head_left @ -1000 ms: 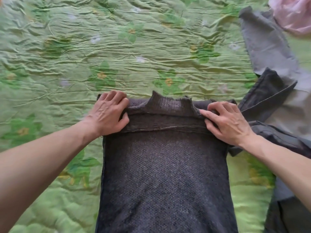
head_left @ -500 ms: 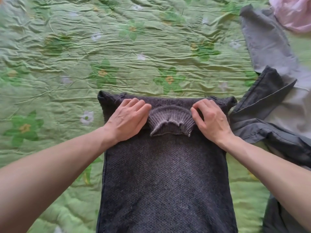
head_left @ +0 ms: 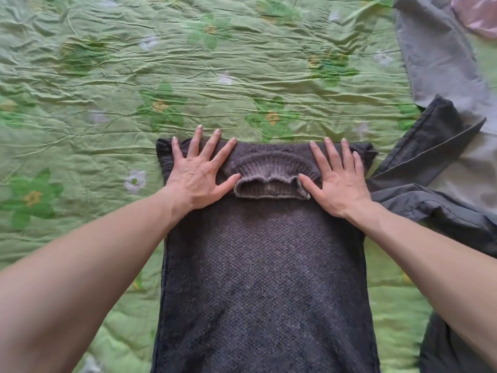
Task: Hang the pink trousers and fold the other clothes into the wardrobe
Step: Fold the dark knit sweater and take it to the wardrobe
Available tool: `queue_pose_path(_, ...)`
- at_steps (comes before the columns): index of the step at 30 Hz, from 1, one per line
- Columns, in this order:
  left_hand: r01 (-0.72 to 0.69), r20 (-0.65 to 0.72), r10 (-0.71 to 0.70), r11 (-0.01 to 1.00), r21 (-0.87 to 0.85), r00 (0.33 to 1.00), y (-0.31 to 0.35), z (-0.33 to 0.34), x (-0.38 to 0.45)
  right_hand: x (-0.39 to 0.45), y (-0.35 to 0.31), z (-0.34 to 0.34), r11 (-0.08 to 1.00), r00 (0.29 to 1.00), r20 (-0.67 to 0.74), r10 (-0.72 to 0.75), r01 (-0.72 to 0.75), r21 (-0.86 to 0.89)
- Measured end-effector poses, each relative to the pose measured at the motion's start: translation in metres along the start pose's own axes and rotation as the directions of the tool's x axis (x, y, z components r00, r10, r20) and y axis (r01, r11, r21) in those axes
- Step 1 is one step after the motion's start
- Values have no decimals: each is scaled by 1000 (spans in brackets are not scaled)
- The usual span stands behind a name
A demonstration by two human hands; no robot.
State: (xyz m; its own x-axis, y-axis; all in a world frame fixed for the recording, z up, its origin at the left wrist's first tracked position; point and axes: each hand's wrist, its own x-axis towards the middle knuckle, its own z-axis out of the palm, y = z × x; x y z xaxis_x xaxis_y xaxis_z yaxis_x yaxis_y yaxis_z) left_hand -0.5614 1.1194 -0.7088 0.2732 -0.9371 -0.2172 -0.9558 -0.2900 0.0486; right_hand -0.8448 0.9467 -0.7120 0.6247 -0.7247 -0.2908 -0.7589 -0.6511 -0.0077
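A dark grey knitted sweater (head_left: pixel 265 265) lies flat on the bed, running from the middle to the bottom edge. Its top is folded down, so the ribbed collar (head_left: pixel 270 181) faces me. My left hand (head_left: pixel 200 170) presses flat on the fold left of the collar, fingers spread. My right hand (head_left: pixel 337 177) presses flat on the fold right of the collar, fingers straight. A bit of pink cloth (head_left: pixel 477 14), probably the pink trousers, shows in the top right corner.
A crumpled green quilt with flower print (head_left: pixel 188 63) covers the bed. At the right lie a light grey garment (head_left: pixel 441 57) and dark grey trousers (head_left: pixel 430 157), the latter touching the sweater's right side.
Both hands folded the sweater's top down towards me, then let go of the fold. They now lie spread flat on it, pressing it down.
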Motion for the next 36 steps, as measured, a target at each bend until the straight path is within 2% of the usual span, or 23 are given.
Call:
queue_pose_path(4, -1, -47, 2, 1000, 28, 999, 8, -4, -7, 1, 2, -8, 1000, 998, 52, -26, 25, 15)
queue_pose_path(5, -36, -95, 37, 999, 18, 995, 13, -6, -11, -3, -1, -11, 999, 999, -7, -48, 48, 24)
queue_pose_path(7, -196, -201, 193, 981, 5, 960, 24, -9, -24, -18, -10, -14, 984, 967, -195, -164, 174, 32)
queue_pose_path(9, -364, -247, 358, 931, 23, 901, 39, -5, -40, -41, -25, -9, 938, 881, -342, -327, 347, -3)
queue_pose_path(10, -404, -225, 400, 914, 28, 889, 46, 2, -50, -56, -32, -2, 916, 852, -355, -385, 400, -33)
queue_pose_path(12, -399, -134, 400, 916, 38, 907, 60, 17, -69, -89, -45, 17, 904, 869, -251, -426, 422, -74)
queue_pose_path(15, -261, -62, 262, 965, 17, 963, 80, 26, -89, -132, -54, 45, 939, 934, -98, -343, 340, -39)
queue_pose_path(17, -204, -61, 202, 979, -24, 978, 95, 26, -103, -146, -56, 47, 960, 954, -104, -280, 281, -5)
queue_pose_path(20, -263, -55, 260, 963, -52, 964, 109, 39, -142, -177, -58, 51, 972, 961, -158, -227, 235, 32)
queue_pose_path(22, -320, -55, 317, 946, -48, 947, 111, 54, -181, -212, -56, 65, 970, 960, -151, -237, 243, 23)
queue_pose_path(25, -318, -73, 315, 947, -37, 946, 115, 70, -240, -261, -47, 86, 964, 956, -123, -266, 266, -16)
queue_pose_path(29, -338, -24, 337, 941, -15, 941, 129, 86, -321, -318, -44, 101, 974, 965, -142, -222, 225, 6)
queue_pose_path(36, -357, 31, 358, 934, -35, 933, 137, 104, -430, -431, -24, 133, 949, 940, -133, -316, 315, -26)
